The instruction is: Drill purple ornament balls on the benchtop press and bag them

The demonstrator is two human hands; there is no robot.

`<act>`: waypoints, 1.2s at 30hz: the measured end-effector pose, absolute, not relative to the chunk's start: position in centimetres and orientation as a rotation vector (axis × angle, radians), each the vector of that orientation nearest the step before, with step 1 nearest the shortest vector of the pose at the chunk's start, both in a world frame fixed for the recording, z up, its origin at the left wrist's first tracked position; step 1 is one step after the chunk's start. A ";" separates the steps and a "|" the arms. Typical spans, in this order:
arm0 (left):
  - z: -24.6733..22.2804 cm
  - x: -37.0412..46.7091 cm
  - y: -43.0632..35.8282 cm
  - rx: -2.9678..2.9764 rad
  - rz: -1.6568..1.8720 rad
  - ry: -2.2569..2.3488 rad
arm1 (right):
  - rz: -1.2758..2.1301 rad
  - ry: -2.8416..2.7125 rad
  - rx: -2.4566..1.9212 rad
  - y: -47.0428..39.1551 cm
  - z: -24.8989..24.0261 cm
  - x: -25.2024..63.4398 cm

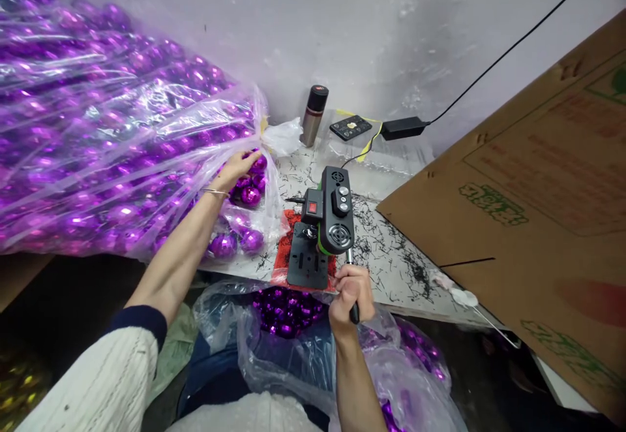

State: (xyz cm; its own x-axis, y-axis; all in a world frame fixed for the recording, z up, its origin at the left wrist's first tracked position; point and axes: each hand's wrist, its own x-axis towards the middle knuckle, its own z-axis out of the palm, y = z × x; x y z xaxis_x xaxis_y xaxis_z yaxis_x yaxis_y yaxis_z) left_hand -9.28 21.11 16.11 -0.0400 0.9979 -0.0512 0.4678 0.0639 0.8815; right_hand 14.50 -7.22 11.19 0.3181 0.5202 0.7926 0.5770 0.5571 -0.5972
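Observation:
My left hand reaches into the opening of a big clear plastic bag full of shiny purple balls. Its fingers touch the purple balls near the bag's mouth; whether they grip one is hard to tell. My right hand is wrapped round the black-tipped lever of a small black machine with a red switch. The machine's dark slotted base plate rests on a red sheet. Below the table edge, an open plastic bag on my lap holds more purple balls.
Behind the machine are a steel flask, a dark patterned case and a black power adapter with a cable. A large cardboard box stands at the right. Short black bits litter the white table.

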 end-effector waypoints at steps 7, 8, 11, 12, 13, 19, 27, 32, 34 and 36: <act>16.5 -10.8 12.0 1.009 0.983 1.165 | -0.079 -1.319 -1.064 -6.8 12.6 14.6; 16.0 -10.8 10.4 1.003 0.983 1.125 | -0.084 -1.307 -1.073 -6.7 13.1 14.6; 13.9 -9.7 5.6 1.001 0.947 1.021 | -0.076 -1.256 -1.096 -6.3 14.7 14.5; 13.0 -8.9 4.1 0.987 0.931 0.980 | -0.073 -1.241 -1.107 -6.1 15.2 14.4; 11.9 -8.0 2.7 0.970 0.919 0.944 | -0.071 -1.228 -1.119 -6.0 15.6 14.4; 5.4 -1.7 -1.5 1.024 0.986 1.011 | -0.047 -1.230 -1.134 -5.9 16.5 14.3; 2.2 -0.3 -0.2 1.739 1.024 1.276 | -0.071 -1.280 -1.132 -6.3 15.9 14.4; 1.8 0.2 -0.2 1.983 1.011 1.173 | -0.077 -1.297 -1.153 -6.6 15.6 14.5; 1.4 0.4 0.0 1.997 1.040 1.131 | -0.079 -1.312 -1.142 -6.7 15.4 14.6; 0.9 0.5 0.1 1.976 1.074 1.109 | -0.088 -1.328 -1.130 -6.8 15.2 14.7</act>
State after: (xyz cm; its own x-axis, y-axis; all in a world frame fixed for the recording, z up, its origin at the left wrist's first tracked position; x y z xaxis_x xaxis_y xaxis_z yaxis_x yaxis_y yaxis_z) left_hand 0.48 0.14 0.89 0.3156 0.8831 0.3471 0.3758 -0.4522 0.8089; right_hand 14.74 -6.77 15.18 0.3177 0.5283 0.7874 0.6277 0.5052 -0.5923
